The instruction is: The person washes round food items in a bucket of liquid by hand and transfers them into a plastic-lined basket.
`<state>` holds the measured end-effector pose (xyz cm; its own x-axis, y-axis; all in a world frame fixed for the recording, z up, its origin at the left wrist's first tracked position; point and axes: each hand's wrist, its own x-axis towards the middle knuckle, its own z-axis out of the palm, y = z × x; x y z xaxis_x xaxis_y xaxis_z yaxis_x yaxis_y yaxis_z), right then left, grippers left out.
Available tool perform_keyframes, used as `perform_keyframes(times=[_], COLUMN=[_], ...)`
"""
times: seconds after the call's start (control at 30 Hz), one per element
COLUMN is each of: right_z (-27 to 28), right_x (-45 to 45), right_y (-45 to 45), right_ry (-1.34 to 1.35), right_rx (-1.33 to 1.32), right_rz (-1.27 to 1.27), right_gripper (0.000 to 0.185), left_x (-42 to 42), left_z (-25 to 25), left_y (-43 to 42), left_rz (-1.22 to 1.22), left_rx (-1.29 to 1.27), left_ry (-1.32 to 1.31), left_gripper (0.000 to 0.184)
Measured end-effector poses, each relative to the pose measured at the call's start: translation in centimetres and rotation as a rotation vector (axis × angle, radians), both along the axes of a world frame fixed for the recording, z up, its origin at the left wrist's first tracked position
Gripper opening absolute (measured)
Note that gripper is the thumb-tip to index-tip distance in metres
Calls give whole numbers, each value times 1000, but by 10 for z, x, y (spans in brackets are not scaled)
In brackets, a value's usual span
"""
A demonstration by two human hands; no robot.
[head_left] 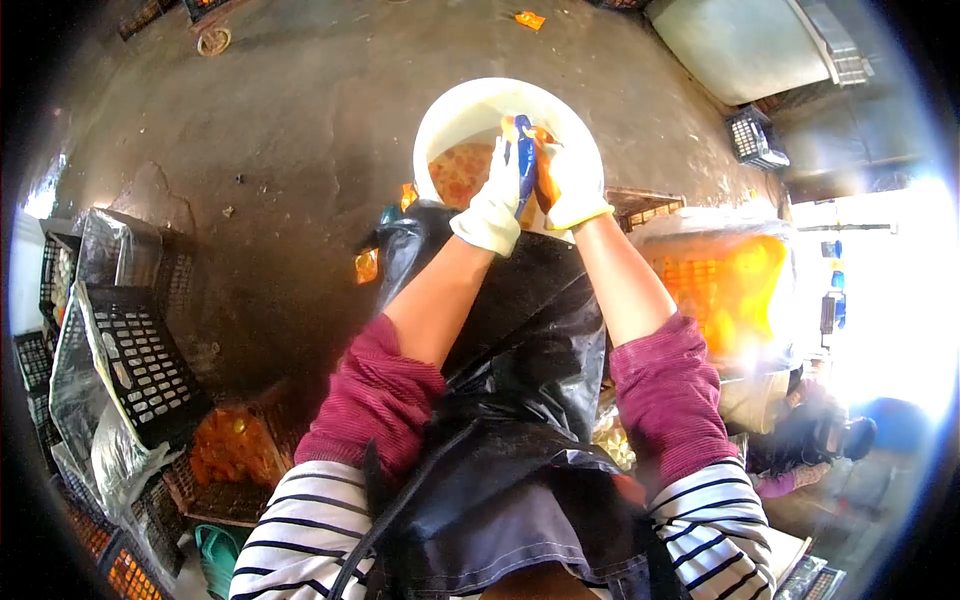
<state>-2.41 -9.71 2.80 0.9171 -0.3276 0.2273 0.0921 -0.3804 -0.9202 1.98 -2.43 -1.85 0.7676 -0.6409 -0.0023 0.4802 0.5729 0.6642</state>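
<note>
Both hands wear whitish gloves and meet over a round white bucket (pixel 450 115). Between them is a blue tool (pixel 525 165), upright in the view. My left hand (pixel 493 205) is closed around the left side of it, with a small orange piece at its fingertips. On the right, my right hand (pixel 573 190) is closed on an orange piece (pixel 545 175) beside the blue tool. Reddish-orange pieces lie in liquid (pixel 460 172) inside the bucket. A black apron covers my lap below the bucket.
An orange-filled crate (pixel 720 290) in clear plastic stands at right. Black crates (pixel 145 365) are stacked at left, near a crate of orange pieces (pixel 235 445). Another person (pixel 815 430) is at lower right. A black crate (pixel 757 138) stands upper right.
</note>
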Motion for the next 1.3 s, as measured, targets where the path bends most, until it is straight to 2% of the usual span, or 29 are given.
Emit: perform_keyframes(times=[0.07,0.13,0.23,0.27,0.33,0.43,0.47,0.53,0.57,0.6,0.67,0.7,0.73,0.77,0.8,0.83,0.87,0.9,0.93,0.97,1.0,1.03,1.1,1.17,1.2,1.23,1.3], right_z=[-17,-3,5,-27,-33,-25,-17,6,21,41,55,46,62,82,98,102,110,118,116,114,112,92,88,30,21,18,-2], right_x=[6,6,3,3,2,-5,-8,-15,-25,-35,-62,-66,-78,-95,-116,-141,-171,-202,-248,-294,-340,-382,-433,-522,-546,-556,-542], right_y=[-20,-15,-17,-42,-50,-40,-35,-23,-20,-13,-28,-40,-37,-37,-31,-47,-50,-55,-58,-60,-62,-67,-43,-47,-37,-26,-27], right_ry=[78,161,142,114,146,290,305,300,274,260,298,253,236,215,101,185,214,247,167,85,4,-141,-53,311,1131,1277,507], right_rx=[-236,-200,355,521,523,34,-90,-170,11,195,425,442,512,582,643,579,546,516,542,564,584,770,761,542,-8,-239,-8], right_rz=[-3,-43,-94,-77,-114,-266,-251,-185,-90,-4,129,45,50,42,-11,-45,-110,-169,-193,-214,-232,-400,-775,-1115,-1156,-1046,-1362], right_gripper=[28,27,25,25,22,18,19,19,24,29,35,28,32,35,41,45,45,45,41,42,48,69,53,40,39,38,36], left_x=[-5,-8,-11,-12,-14,-19,-8,5,2,-9,6,13,13,16,-10,-11,1,-2,14,8,7,9,3,-9,-4,3,7], left_z=[20,37,63,69,58,57,26,15,16,43,7,-9,-6,-4,46,55,24,23,-4,6,14,15,26,40,32,27,18], left_y=[7,17,33,36,30,32,16,21,21,26,21,19,19,27,35,42,38,35,33,34,35,40,39,40,38,37,35], left_rz=[-2,-5,-15,-21,10,-4,-52,-92,-7,88,69,50,119,31,157,97,-33,16,-53,-16,-33,-64,-50,-81,-119,-150,-192], left_rx=[27,46,71,78,117,263,205,170,227,146,181,199,233,244,234,340,249,240,175,318,296,244,260,304,298,291,301], left_ry=[-73,29,171,216,24,-182,-9,301,354,349,252,206,199,174,256,206,139,105,65,-67,-70,-84,-61,-148,-95,-44,-18], left_gripper=[46,43,40,39,34,28,31,35,33,37,40,42,46,42,45,48,48,49,50,51,55,59,64,68,67,67,65])
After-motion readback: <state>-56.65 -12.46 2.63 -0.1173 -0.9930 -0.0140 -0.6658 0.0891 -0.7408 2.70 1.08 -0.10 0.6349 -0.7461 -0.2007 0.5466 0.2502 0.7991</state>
